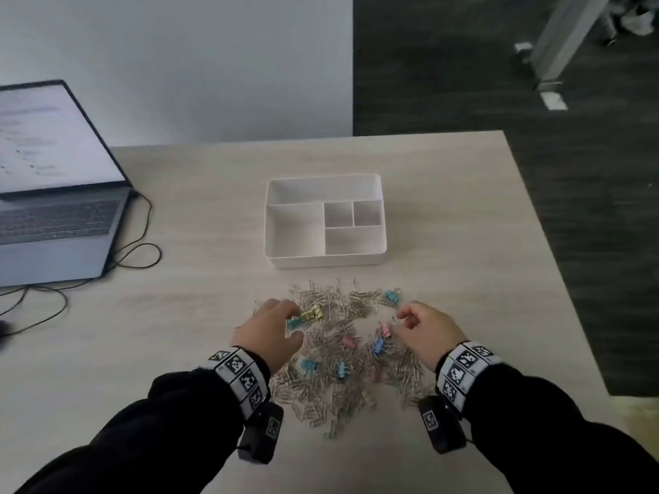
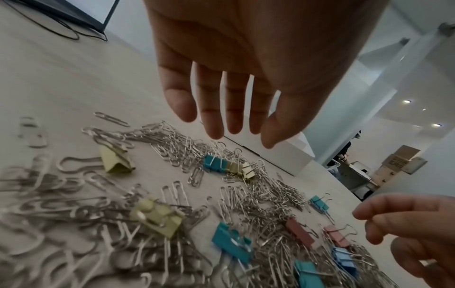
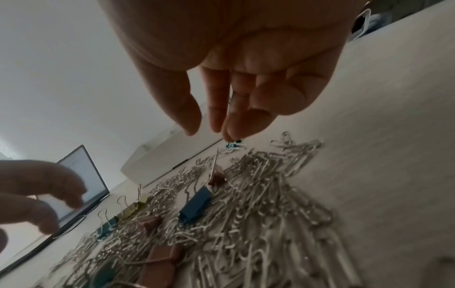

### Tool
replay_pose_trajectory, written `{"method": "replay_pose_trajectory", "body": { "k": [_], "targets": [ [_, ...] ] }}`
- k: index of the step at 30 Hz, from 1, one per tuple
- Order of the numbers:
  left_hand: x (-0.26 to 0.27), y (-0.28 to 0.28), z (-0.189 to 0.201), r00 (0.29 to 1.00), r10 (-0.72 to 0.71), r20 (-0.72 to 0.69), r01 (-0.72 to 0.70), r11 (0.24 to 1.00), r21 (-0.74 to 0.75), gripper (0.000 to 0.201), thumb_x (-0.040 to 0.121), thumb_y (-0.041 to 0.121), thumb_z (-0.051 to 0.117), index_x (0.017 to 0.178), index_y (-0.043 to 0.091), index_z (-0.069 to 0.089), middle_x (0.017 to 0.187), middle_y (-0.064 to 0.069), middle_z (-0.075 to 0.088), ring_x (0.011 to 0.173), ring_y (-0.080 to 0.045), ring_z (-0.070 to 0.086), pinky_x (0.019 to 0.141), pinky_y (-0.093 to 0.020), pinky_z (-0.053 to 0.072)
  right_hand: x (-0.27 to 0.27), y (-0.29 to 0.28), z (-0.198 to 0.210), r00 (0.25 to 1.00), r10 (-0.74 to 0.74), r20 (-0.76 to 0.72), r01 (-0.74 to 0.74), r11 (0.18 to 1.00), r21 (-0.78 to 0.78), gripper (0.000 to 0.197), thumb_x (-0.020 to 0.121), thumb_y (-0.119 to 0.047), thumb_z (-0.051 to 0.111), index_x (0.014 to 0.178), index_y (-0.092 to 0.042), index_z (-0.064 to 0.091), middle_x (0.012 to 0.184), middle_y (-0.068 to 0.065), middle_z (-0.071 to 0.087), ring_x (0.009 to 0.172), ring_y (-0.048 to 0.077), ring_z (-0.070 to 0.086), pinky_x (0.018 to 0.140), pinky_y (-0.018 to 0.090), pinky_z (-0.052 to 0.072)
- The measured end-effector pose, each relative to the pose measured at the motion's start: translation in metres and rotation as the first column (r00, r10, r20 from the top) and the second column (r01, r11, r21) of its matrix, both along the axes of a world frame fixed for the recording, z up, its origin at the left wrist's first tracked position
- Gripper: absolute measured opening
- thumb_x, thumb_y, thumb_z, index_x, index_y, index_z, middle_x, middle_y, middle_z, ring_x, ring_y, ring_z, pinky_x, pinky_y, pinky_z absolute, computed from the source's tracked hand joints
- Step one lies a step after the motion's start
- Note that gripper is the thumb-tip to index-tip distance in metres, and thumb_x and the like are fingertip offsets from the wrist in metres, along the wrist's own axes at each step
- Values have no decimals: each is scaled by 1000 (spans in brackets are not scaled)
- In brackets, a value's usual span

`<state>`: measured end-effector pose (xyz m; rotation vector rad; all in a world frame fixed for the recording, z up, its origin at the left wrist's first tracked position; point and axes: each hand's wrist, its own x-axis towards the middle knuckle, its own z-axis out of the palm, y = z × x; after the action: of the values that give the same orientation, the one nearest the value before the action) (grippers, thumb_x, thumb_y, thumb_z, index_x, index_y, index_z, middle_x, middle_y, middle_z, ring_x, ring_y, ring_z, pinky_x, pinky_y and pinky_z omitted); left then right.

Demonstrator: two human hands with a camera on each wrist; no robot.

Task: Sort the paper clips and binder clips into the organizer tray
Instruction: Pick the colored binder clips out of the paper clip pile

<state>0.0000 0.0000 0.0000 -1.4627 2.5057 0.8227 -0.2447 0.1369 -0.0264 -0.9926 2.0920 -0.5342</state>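
Note:
The white organizer tray (image 1: 324, 260) stands mid-table, and every compartment I can see is bare. In front of it a spread pile of silver paper clips (image 1: 335, 383) is mixed with coloured binder clips. My left hand (image 1: 294, 322) hovers with straight, spread fingers (image 2: 214, 124) just above a teal and yellow binder clip cluster (image 2: 229, 166), holding nothing. My right hand (image 1: 404, 319) hangs over the pile's right side with loosely curled fingers (image 3: 236, 128). Its tips are just above a teal binder clip (image 3: 235, 145), with nothing gripped. A blue binder clip (image 3: 195, 204) lies below it.
An open laptop (image 1: 53, 194) sits at the left of the table, with a black cable (image 1: 135, 251) looping beside it. The table's right edge (image 1: 556, 251) drops to dark floor. Bare tabletop surrounds the tray.

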Motion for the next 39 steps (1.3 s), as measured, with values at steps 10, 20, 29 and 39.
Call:
{"method": "replay_pose_trajectory", "body": {
  "k": [10,20,29,39],
  "targets": [
    [-26,-21,-25,997,-64,45,64,998,-8,48,89,37,58,135,37,45,131,6,50,112,-15,53,96,-32,48,-4,-11,-6,978,-105,178,117,991,-59,15,86,-12,68,78,-24,68,75,-5,68,64,11,61,61,25,51],
    [-27,-28,-37,992,-122,-21,122,992,26,28,90,33,60,117,38,62,111,13,58,89,-6,55,84,-26,51,-59,-25,-26,911,-397,114,407,910,-83,16,84,-10,69,74,-23,68,71,-4,66,60,17,55,60,29,46],
    [-25,-36,-36,993,17,-119,1,989,149,8,86,23,69,87,31,71,86,17,62,78,4,57,75,-16,50,-40,-48,-13,976,61,-209,-63,998,-5,13,90,-39,60,101,-32,61,94,-15,55,85,2,55,81,27,49],
    [-13,-37,-27,906,362,-220,-276,899,340,13,82,15,73,80,28,71,75,10,71,71,-4,65,60,-17,50,-60,-50,-15,964,-172,-201,172,985,-16,14,89,-25,63,103,-23,67,94,-6,67,83,12,61,78,28,48]
  ]
}}
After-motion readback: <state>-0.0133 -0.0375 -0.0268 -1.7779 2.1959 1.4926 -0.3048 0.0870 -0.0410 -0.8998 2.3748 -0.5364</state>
